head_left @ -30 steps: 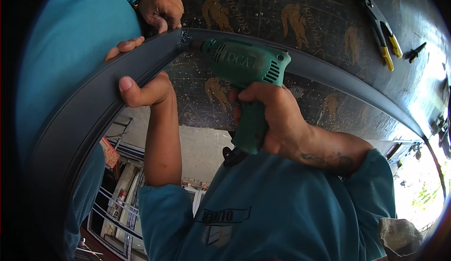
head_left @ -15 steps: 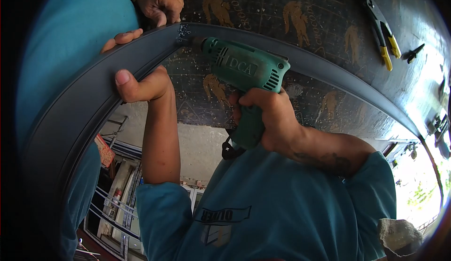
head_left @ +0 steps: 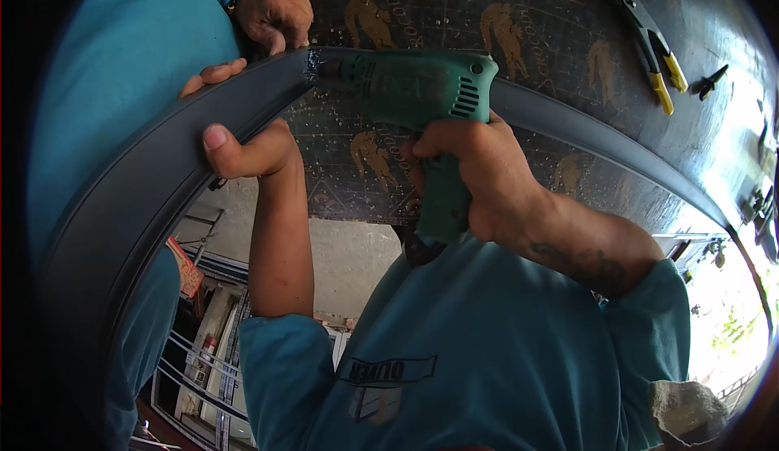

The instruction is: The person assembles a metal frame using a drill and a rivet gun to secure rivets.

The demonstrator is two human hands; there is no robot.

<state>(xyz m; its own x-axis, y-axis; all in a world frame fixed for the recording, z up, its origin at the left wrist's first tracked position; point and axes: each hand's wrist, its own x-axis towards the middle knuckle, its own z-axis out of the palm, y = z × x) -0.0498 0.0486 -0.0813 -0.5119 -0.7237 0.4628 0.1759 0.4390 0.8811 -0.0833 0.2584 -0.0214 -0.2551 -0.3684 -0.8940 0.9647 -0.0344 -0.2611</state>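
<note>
A long grey channel profile [head_left: 138, 147] runs from the lower left to the top middle, then away to the right. My left hand [head_left: 247, 152] grips it, thumb on the near side and fingertips over the far edge. In my right hand [head_left: 475, 159] is a green drill [head_left: 414, 90], its handle in my closed fingers. The drill's front end meets the profile beside a small heap of shavings [head_left: 312, 66]. I cannot make out the bit itself.
Another person in a teal shirt [head_left: 138, 37] stands at the left, a hand [head_left: 274, 15] resting at the profile's far edge. Yellow-handled snips [head_left: 649, 41] and a small dark tool [head_left: 714, 83] lie on the dark printed tabletop [head_left: 422, 13].
The drill has tilted, its rear end swinging up, so its body now lies nearly level in view. My right hand has risen slightly with it. My left hand keeps its hold.
</note>
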